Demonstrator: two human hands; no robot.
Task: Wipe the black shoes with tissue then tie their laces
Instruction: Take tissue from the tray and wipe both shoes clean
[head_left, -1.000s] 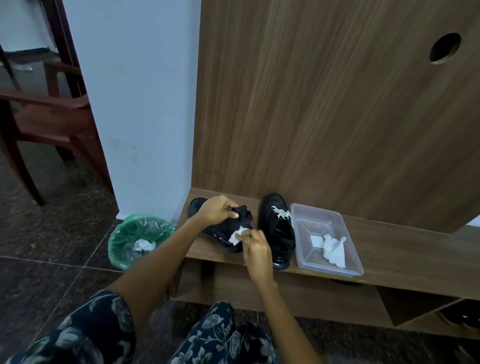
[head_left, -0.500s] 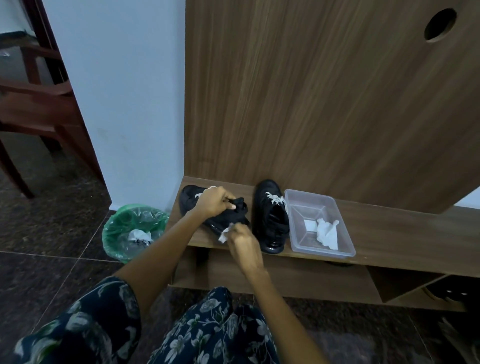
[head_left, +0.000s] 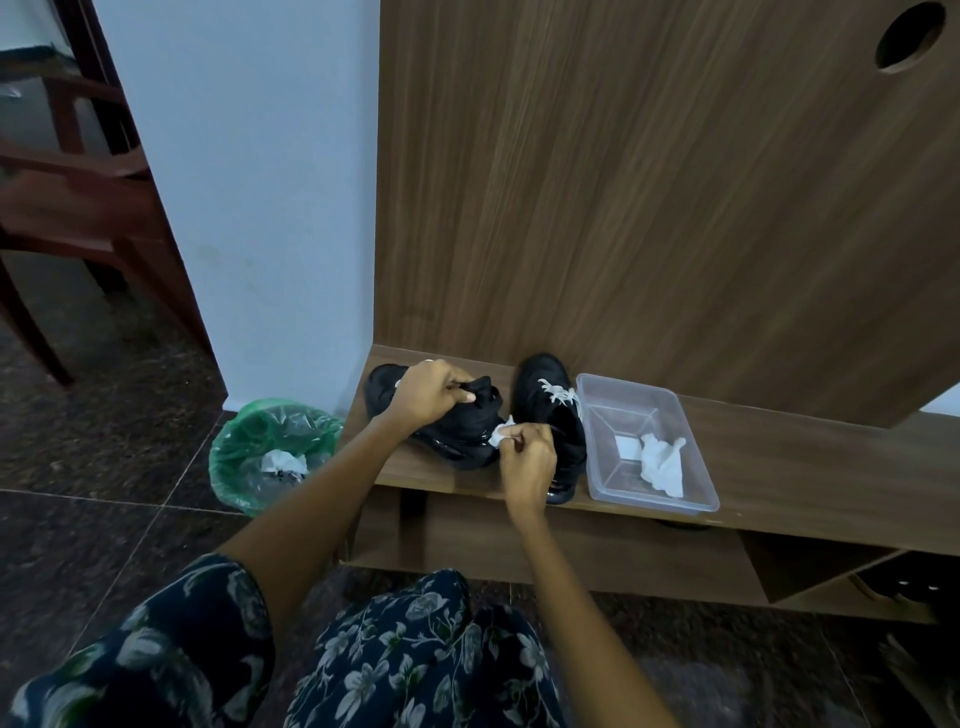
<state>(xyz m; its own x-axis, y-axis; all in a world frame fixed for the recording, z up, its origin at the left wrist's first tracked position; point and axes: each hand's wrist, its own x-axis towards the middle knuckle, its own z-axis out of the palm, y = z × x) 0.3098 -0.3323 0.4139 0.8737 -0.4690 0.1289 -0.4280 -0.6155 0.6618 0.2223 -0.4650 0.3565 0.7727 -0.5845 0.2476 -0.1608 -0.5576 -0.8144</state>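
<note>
Two black shoes stand on a low wooden bench (head_left: 779, 457). The left shoe (head_left: 452, 436) lies tilted, and my left hand (head_left: 428, 392) grips its upper near the tongue. My right hand (head_left: 527, 462) pinches a small white tissue (head_left: 501, 432) against that shoe's heel side. The right shoe (head_left: 550, 415) stands upright beside it, its white laces (head_left: 561, 392) tied in a bow. The left shoe's laces are mostly hidden under my left hand.
A clear plastic tray (head_left: 696, 499) holding white tissues (head_left: 662, 462) sits right of the shoes. A green-lined bin (head_left: 234, 457) with a used tissue stands on the dark floor at left. A wooden panel rises behind the bench; a wooden chair (head_left: 78, 202) is far left.
My right hand with the tissue has shifted along the left shoe's side, first down toward the sole, then back up. My left hand keeps its hold. The camera view has tilted slightly.
</note>
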